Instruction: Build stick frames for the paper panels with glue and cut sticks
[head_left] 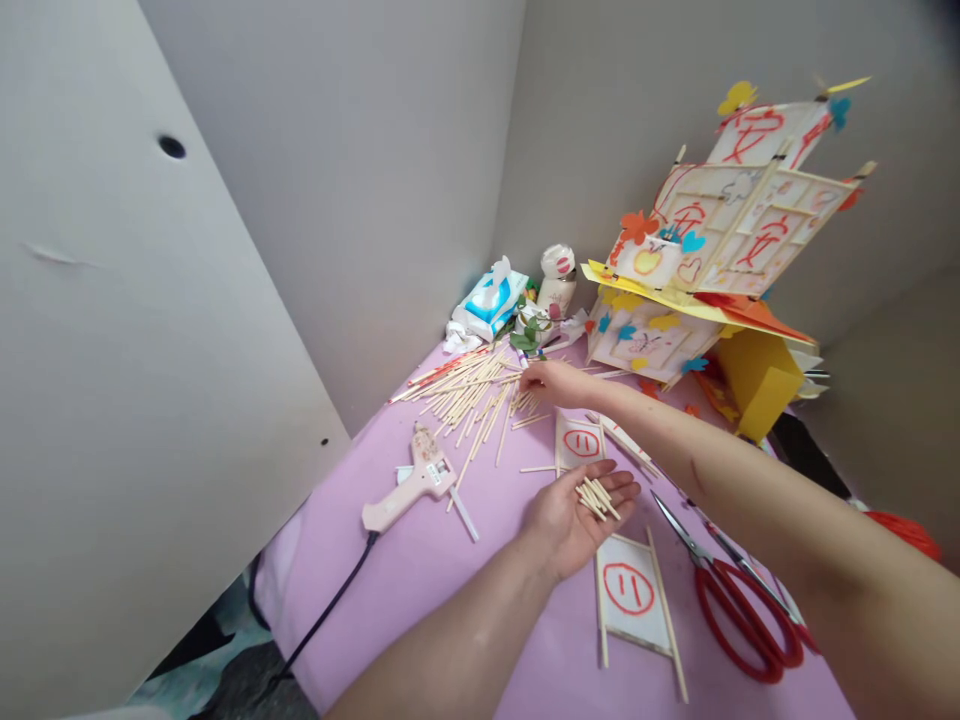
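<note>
My left hand lies palm up over the table with its fingers loosely stretched, and a small bunch of short wooden sticks rests in it. Farther back, my right hand reaches down to a spread pile of long thin wooden sticks. Its fingers are curled, and whatever they pinch is hidden. Below my left hand lies a white paper panel with a red circled mark, framed by sticks. A similar panel lies behind that hand, partly covered.
A pink glue gun with a black cord lies left. Red-handled scissors lie right, under my right forearm. At the back stand a wipes pack, a white bottle and a decorated paper-and-stick house. Grey walls enclose the purple-covered table.
</note>
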